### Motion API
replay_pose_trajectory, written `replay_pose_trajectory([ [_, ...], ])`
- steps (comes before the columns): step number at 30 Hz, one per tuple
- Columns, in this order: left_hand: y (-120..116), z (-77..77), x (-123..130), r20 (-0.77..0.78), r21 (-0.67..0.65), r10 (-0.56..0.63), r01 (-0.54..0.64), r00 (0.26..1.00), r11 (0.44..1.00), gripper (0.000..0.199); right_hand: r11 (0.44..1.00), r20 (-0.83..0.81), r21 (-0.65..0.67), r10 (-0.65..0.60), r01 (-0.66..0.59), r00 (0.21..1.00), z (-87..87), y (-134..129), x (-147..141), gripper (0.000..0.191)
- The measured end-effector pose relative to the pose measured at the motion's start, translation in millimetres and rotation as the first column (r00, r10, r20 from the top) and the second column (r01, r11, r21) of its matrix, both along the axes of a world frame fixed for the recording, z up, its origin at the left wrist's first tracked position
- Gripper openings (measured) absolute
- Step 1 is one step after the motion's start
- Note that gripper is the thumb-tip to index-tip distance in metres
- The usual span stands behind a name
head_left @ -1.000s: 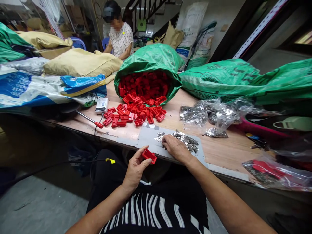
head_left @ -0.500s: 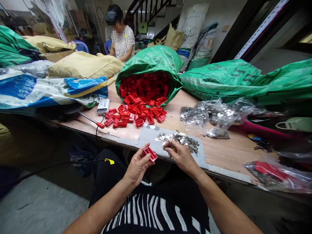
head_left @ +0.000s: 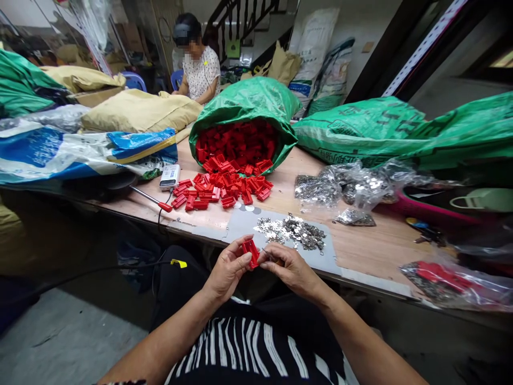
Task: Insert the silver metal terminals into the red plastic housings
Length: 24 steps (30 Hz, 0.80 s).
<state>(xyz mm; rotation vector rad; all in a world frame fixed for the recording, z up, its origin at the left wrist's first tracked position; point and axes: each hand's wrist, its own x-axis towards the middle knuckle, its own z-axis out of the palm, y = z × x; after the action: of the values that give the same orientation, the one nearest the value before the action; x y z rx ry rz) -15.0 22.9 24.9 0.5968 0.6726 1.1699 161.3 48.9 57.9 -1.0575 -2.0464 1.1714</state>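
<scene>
My left hand [head_left: 227, 268] is closed on a small red plastic case [head_left: 250, 253], thumb in front and fingers behind, its hollow side facing me. Right beside it, my right hand [head_left: 289, 268] pinches a thin dark tool [head_left: 266, 254], mostly hidden by the fingers. Its exact kind does not show. The right fingertips meet the case's right edge. Just beyond my hands, a heap of small shiny metal pieces [head_left: 294, 231] lies on a grey mat [head_left: 240, 227]. Farther back, more red cases [head_left: 224, 184] spill from a green woven sack [head_left: 256, 96].
A red-handled metal rod [head_left: 163, 206] and a white device [head_left: 170, 176] with a cable lie left. Clear bags of metal parts [head_left: 318, 190] and a pink basket [head_left: 433, 208] stand right. Behind the table sits another person [head_left: 200, 69]. Full sacks [head_left: 140, 109] line the back.
My right hand has moved left and slightly down from beside the metal pieces to the red case. My left hand has turned the case more upright.
</scene>
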Motion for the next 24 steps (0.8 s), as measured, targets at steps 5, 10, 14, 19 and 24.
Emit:
replay_pose_trajectory([
  [5, 0, -0.7, 2, -0.022, 0.044, -0.008, 0.009, 1.0, 0.999, 0.048, 0.982, -0.119, -0.188, -0.033, 0.01, 0.992, -9.0, -3, 5, 0.015],
  [10, -1, -1.9, 5, -0.056, 0.061, -0.014, 0.018, 0.998, 0.998, 0.047, 0.965, -0.209, -0.256, -0.114, 0.058, 0.971, -17.3, -5, 8, 0.023],
  [14, -2, -7.3, 7, -0.139, 0.131, -0.01, 0.029, 0.99, 0.991, 0.046, 0.928, -0.258, -0.373, -0.129, 0.025, 0.957, -22.5, -5, 7, 0.032],
  [19, 0, -11.6, 8, -0.196, 0.165, -0.069, 0.102, 0.978, 0.981, 0.056, 0.926, -0.23, -0.371, -0.162, 0.067, 0.959, -30.8, -2, 8, 0.035],
  [24, 16, -15.3, 3, -0.397, 0.309, 0.088, 0.043, 0.914, 0.95, 0.048, 0.976, -0.036, -0.052, -0.214, 0.212, 0.976, -31.5, 5, 12, 0.023],
])
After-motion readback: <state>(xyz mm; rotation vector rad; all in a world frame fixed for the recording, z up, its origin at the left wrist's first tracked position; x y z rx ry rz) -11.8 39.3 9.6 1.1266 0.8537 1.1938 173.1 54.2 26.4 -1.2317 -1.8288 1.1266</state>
